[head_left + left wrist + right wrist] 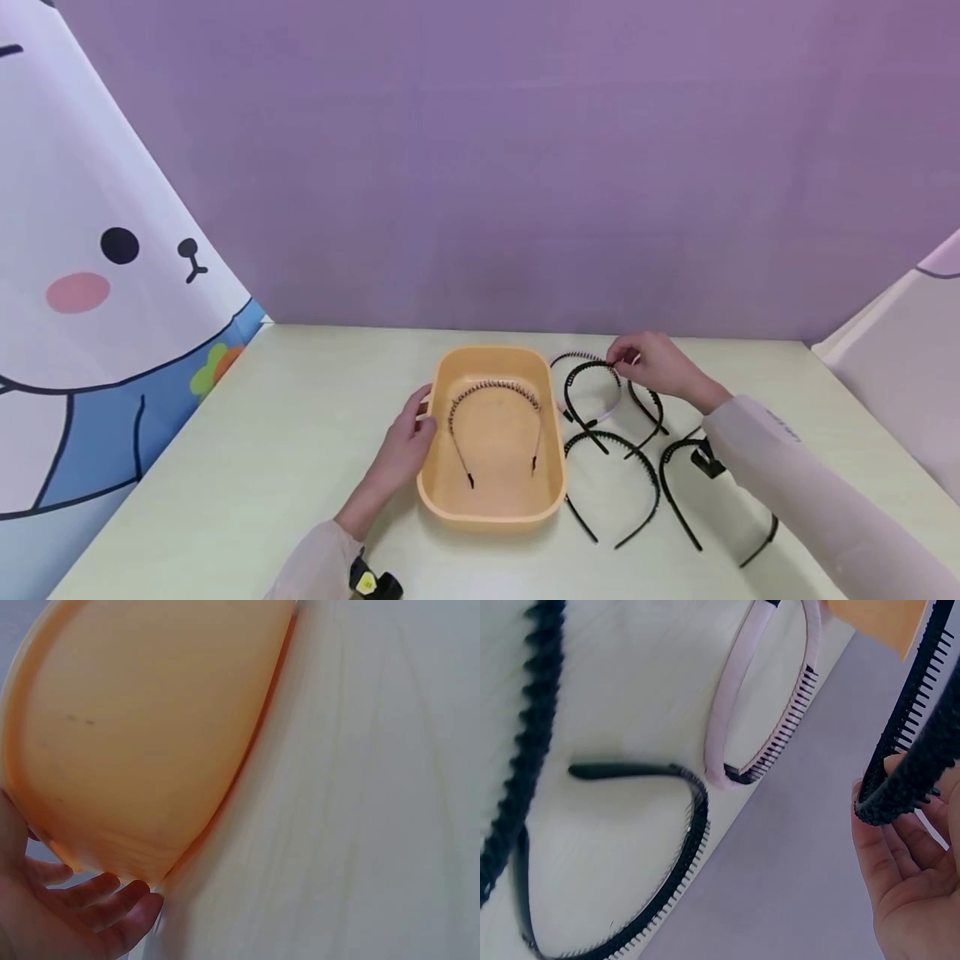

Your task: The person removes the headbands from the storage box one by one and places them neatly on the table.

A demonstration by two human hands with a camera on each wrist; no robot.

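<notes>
My left hand (405, 437) grips the left rim of an orange plastic basin (495, 504), with the fingers against its outer wall in the left wrist view. One thin toothed headband (491, 384) lies inside the basin. To the basin's right, my right hand (656, 362) pinches a black headband (896, 796) by its curved top. In the right wrist view the held band shows comb teeth along its inner side and a bumpy outer face. Close by lie a pink headband (731, 697) and a black toothed headband (697, 817).
More black headbands lie on the pale table (300, 417), one nearer the front (651, 471) and one partly hidden under my right forearm (667, 471). A purple backdrop (487, 167) rises behind. A cartoon-printed cloth (97, 192) stands at the left.
</notes>
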